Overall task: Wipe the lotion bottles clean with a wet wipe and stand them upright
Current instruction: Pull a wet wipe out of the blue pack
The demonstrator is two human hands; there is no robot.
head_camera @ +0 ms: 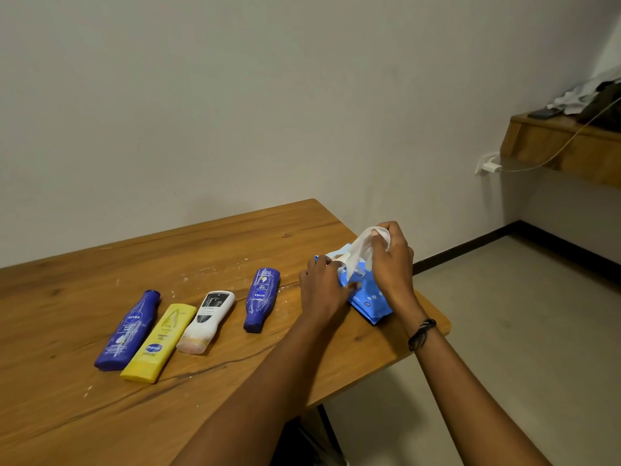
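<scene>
Wet wipe (pixel 361 250): pinched by fingers of right hand (pixel 391 264), drawn toward 12 o'clock.
Wipes pack (pixel 368 299): gripped by left hand (pixel 321 290) — judged anchored against the pull.
Lotion bottles (pixel 129 331): four, laid flat on worktop (pixel 218 237), 9 o'clock of pack — smeared.

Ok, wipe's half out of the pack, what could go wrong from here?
The wet wipe pinched by the right hand might tear or drag a second one out. The blue wipes pack sits near the table edge; if the left hand holding it slips, it could slide off.
</scene>
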